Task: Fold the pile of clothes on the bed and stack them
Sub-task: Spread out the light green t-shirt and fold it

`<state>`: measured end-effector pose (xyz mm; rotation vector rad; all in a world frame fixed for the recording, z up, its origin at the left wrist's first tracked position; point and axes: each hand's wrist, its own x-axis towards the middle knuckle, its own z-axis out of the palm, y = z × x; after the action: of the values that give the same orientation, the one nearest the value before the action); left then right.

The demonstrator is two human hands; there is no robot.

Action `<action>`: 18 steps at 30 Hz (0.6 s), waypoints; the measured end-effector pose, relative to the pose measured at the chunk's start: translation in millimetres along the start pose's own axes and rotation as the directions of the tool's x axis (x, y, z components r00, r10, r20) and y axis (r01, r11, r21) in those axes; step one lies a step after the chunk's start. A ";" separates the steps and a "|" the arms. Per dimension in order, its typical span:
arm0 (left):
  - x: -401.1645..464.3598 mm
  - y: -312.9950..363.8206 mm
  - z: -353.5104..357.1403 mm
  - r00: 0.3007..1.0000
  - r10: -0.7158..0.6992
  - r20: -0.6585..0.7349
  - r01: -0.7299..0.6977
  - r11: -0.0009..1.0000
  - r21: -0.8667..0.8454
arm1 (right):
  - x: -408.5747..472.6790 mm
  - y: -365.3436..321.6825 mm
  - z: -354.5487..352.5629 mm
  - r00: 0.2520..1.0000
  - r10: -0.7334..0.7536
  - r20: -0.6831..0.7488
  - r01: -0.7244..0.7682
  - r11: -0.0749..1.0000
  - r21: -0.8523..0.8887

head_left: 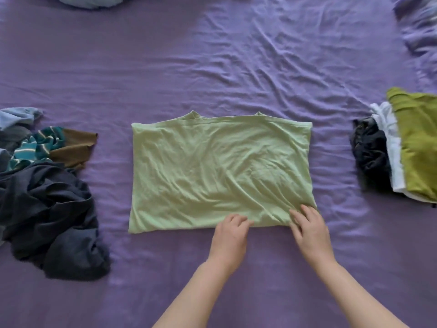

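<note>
On the purple bed [212,55], right in front of me, lies the light green shirt [220,171]. It is spread flat and already folded once, so it looks like a wide box shape. I can see the neck part poking out at the far edge. It sits in the middle of the bed because that is the open spot where I have room to fold.

Both hands are at the near edge of the shirt, toward its right side. My left hand [230,233] has its fingers curled down onto the hem, and I think it is pinching the cloth, but I cannot tell for sure. My right hand [309,229] lies with its fingers fairly straight on the cloth near the right corner, pressing it flat. I think the hands are there to smooth the edge or to get ready for the next fold.

Off to my left is the messy pile [47,200]. It has a dark blue thing on top, with a striped teal one and a brown one behind it. These are not folded yet, so a good part of the job is left.

Off to my right is the stack [402,147] of folded clothes: an olive green one on top, then white, then something dark. I think the light green shirt goes there once it is folded smaller. The cloth looks soft and floppy, so a fold may slip if I let go too soon.
</note>
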<state>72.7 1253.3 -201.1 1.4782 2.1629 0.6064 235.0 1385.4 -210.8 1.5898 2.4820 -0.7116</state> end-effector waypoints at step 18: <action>29.7 33.6 58.8 0.929 -0.294 0.225 0.263 0.952 0.155 | 32.5 48.1 -22.1 0.909 0.407 0.091 -0.398 0.782 0.480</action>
<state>122.4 1298.4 -232.2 1.1979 2.1867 0.1826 266.4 1438.5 -217.8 2.2022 1.9357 -1.3234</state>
